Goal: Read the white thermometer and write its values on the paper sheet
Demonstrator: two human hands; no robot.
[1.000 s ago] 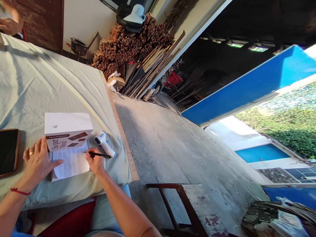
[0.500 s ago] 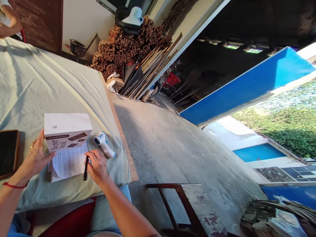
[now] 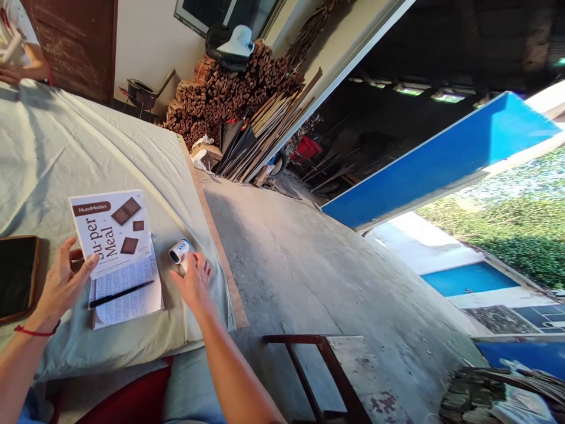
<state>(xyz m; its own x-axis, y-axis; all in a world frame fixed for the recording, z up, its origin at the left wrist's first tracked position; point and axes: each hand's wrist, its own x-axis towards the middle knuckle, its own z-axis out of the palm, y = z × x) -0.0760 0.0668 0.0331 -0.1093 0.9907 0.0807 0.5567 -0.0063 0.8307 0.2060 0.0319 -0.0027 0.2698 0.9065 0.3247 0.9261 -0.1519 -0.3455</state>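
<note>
On the table (image 3: pixel 214 227), at the left: a white box (image 3: pixel 108 232) stands over the upper part of a notebook (image 3: pixel 132 309), leaning so that its printed face is turned towards the person.
Face of the box: white, with a brown label "NutriMotion", large sideways letters "Su-per Meal" and brown chocolate-like pieces beside them.
Notebook page: pale, covered with dense small writing, which is too small to read.
Black pen: the black pen (image 3: pixel 121 293) lies on this page, slightly slanted, touched by neither of the hands.
Handheld device: the white and blue handheld device (image 3: pixel 179 251) is to the right of the box and apart from it; its head is visible, its handle mostly covered.
Left arm: it comes from the lower left corner, with a red cord (image 3: pixel 37 332) around the wrist.
Left hand: the left hand (image 3: pixel 64 280) grasps the lower left corner of the box, thumb on the printed face, the fingers at the side edge.
Right arm: it reaches upward from the bottom, stretched and a little blurred.
Right hand: the right hand (image 3: pixel 197 288) is over the handle of the device, thumb spread away from the bent fingers; whether it grips firmly, one cannot say.
Phone: the dark phone (image 3: pixel 16 277) lies near the left hand.
</note>
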